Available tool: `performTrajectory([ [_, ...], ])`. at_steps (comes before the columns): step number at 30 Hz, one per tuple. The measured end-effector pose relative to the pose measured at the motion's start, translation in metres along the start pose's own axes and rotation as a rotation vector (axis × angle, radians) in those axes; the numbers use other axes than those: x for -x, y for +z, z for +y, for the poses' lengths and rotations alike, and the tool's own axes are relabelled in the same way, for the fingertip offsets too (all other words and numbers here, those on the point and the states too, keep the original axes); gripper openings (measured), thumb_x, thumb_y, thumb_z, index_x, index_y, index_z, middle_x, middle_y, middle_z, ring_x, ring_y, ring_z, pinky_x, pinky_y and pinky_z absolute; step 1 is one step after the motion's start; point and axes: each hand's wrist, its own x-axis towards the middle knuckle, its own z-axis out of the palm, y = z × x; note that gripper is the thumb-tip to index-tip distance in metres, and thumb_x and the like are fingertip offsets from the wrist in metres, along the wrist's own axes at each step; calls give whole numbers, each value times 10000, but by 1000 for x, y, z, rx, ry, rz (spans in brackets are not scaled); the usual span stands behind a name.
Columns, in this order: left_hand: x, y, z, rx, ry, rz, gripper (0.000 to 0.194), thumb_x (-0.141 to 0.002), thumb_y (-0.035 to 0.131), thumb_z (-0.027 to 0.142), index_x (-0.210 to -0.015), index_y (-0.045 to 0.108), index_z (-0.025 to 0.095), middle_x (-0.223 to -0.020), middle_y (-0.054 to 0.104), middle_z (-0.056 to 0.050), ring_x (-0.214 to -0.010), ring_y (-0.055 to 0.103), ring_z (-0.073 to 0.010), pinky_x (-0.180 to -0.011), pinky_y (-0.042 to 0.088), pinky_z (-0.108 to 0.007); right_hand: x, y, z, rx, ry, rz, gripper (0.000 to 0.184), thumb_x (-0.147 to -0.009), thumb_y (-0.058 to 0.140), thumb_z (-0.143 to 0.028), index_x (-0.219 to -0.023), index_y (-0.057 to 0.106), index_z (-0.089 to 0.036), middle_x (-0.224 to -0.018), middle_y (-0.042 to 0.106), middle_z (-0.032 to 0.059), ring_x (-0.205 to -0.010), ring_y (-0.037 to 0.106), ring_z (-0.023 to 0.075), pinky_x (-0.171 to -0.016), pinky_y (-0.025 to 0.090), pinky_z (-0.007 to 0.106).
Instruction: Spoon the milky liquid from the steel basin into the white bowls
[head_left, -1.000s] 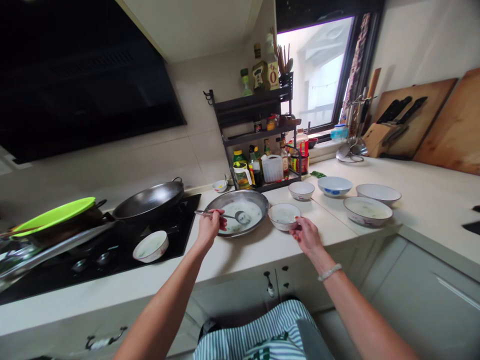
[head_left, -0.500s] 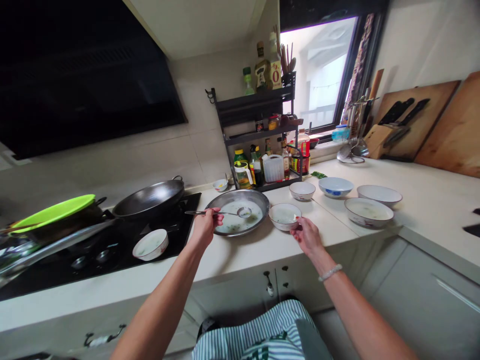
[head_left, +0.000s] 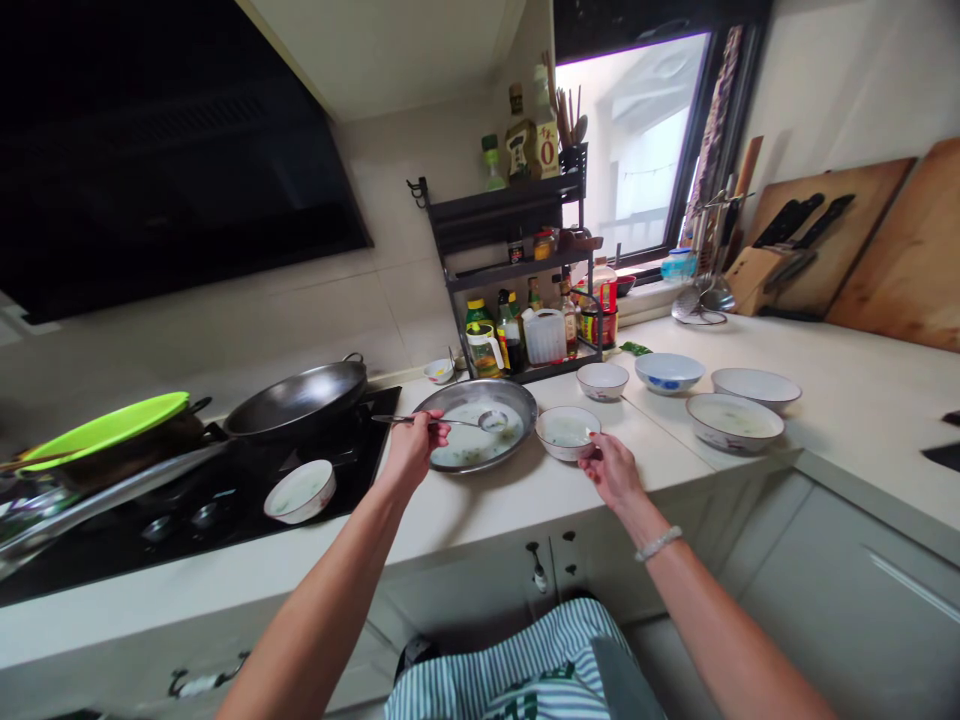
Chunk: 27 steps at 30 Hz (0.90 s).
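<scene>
My left hand point(head_left: 416, 451) is closed on the handle of a metal ladle point(head_left: 480, 421). Its cup hangs level just above a wide steel basin point(head_left: 517, 397) that holds pale soup with green bits. My right hand point(head_left: 611, 468) grips the near rim of a small white bowl point(head_left: 568, 433) standing to the right of the basin, with a little soup in it.
Several more bowls point(head_left: 733, 422) stand on the counter to the right. Another bowl point(head_left: 301, 492) sits on the black hob beside a dark wok point(head_left: 298, 401) and a green plate point(head_left: 105, 430). A bottle rack point(head_left: 517, 275) stands behind; knives and boards lean at the far right.
The ladle has risen out of the soup in the basin and now hangs level above it. My right hand has stayed on the small bowl.
</scene>
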Motion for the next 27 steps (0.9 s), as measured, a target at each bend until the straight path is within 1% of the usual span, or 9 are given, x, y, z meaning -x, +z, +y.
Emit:
performTrajectory([
  [4, 4, 6, 5, 5, -1, -16, 142, -780, 499, 141, -759, 624, 78, -563, 619, -66, -455, 541, -107, -458, 444, -214, -1, -1, 0, 1, -2, -13, 351, -593, 768, -376, -785, 537, -194, -529, 569, -14, -405, 494, 100, -339, 261, 174],
  [9, 8, 17, 12, 11, -9, -46, 121, -766, 531, 146, -767, 632, 79, -562, 623, -59, -460, 551, -111, -463, 454, -217, -2, -1, 1, 4, -1, -4, 386, -580, 786, -395, -800, 541, -194, -547, 570, -12, -404, 500, 103, -335, 260, 177],
  [12, 11, 26, 16, 35, -20, -53, 143, -783, 496, 117, -791, 632, 73, -555, 622, -53, -456, 546, -104, -461, 451, -208, -2, -1, 1, 4, 0, -3, 380, -580, 782, -388, -797, 536, -197, -538, 562, -26, -403, 496, 101, -336, 267, 172],
  [17, 16, 42, 21, 59, -29, -80, 169, -799, 456, 77, -805, 624, 62, -550, 626, -58, -455, 546, -99, -462, 451, -201, 0, -1, 0, 10, 13, 0, 381, -589, 782, -395, -802, 533, -199, -551, 583, -13, -412, 510, 109, -343, 270, 172],
  [22, 20, 59, 17, 50, 6, -159, 161, -829, 467, 106, -799, 623, 79, -555, 623, -46, -448, 535, -94, -455, 436, -199, 0, 0, 0, -6, 3, -10, 367, -585, 779, -388, -766, 522, -198, -529, 563, -21, -401, 496, 102, -344, 259, 172],
  [27, 30, 78, 4, -42, 99, -244, 123, -857, 523, 174, -801, 623, 131, -549, 606, -23, -448, 548, -126, -442, 445, -232, -1, -1, 1, -10, -1, -3, 360, -585, 775, -375, -772, 527, -194, -544, 573, -11, -399, 499, 101, -341, 254, 171],
])
